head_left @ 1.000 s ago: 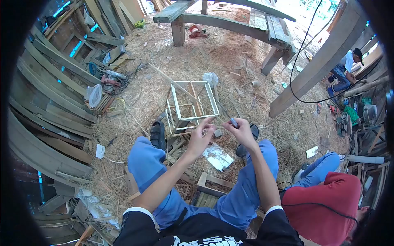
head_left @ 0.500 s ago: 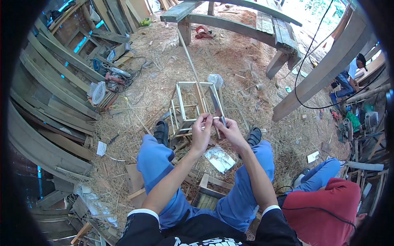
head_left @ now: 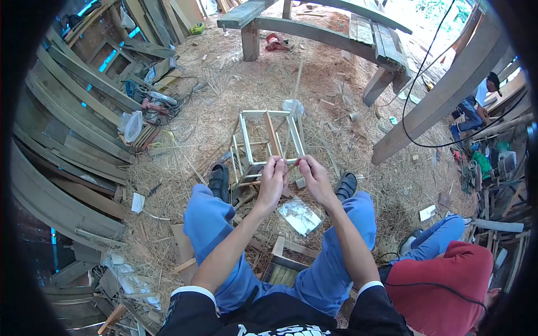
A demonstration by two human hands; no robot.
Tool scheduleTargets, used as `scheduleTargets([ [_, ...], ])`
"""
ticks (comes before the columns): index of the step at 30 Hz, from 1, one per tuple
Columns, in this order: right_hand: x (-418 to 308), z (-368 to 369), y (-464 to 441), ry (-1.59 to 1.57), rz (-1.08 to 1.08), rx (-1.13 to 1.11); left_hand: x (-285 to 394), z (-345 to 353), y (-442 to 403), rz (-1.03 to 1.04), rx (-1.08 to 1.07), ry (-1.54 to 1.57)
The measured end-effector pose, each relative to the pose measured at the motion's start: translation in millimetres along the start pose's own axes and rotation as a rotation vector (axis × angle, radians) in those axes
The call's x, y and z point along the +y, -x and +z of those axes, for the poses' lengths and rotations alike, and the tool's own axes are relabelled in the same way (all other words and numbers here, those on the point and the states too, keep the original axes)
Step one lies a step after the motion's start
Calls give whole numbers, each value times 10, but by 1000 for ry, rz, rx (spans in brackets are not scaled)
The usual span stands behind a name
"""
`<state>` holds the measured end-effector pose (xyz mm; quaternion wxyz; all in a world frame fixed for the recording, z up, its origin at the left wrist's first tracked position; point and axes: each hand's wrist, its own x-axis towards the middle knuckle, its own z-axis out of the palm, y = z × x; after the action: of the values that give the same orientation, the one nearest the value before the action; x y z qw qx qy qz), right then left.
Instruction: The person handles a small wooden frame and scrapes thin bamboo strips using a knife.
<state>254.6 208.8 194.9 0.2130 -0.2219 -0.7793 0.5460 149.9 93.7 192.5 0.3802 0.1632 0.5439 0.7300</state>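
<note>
Both hands are close together in front of a small wooden frame (head_left: pixel 244 136) standing on the floor. My left hand (head_left: pixel 273 178) is closed, its fingers pinching the near end of a long thin wooden strip (head_left: pixel 295 101) that points away from me. Just right of it, my right hand (head_left: pixel 315 178) is closed too, fingertips turned toward the left hand; what it grips is too small to make out. A white, stained sheet (head_left: pixel 300 216) lies on the floor below the hands.
A wooden bench (head_left: pixel 319 32) stands ahead, with a thick slanted post (head_left: pixel 431 92) to its right. A person in red (head_left: pixel 443 285) sits close at my right; another person (head_left: pixel 476 103) crouches farther off. Power tools (head_left: pixel 157 105) and stacked boards (head_left: pixel 78 140) are at left.
The hands came together at the strip's end. The strip swung from pointing up-left to nearly straight ahead. The dark tool seen earlier at my right hand no longer shows.
</note>
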Motion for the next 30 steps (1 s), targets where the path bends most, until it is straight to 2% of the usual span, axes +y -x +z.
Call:
scheduleTargets([
  [3,-20,2,16,85,-4,-47,22,18,18,4,-52,-42],
  [12,6,-57,8,406,-324,6,-44,27,21,-7,-114,-76],
  [15,-55,-137,11,448,-437,28,-13,-38,32,-40,-200,-84],
  [23,-67,-271,32,519,-479,31,95,-88,142,-194,-269,45],
  [30,-83,-346,49,621,-478,40,73,-140,163,-208,-296,6],
])
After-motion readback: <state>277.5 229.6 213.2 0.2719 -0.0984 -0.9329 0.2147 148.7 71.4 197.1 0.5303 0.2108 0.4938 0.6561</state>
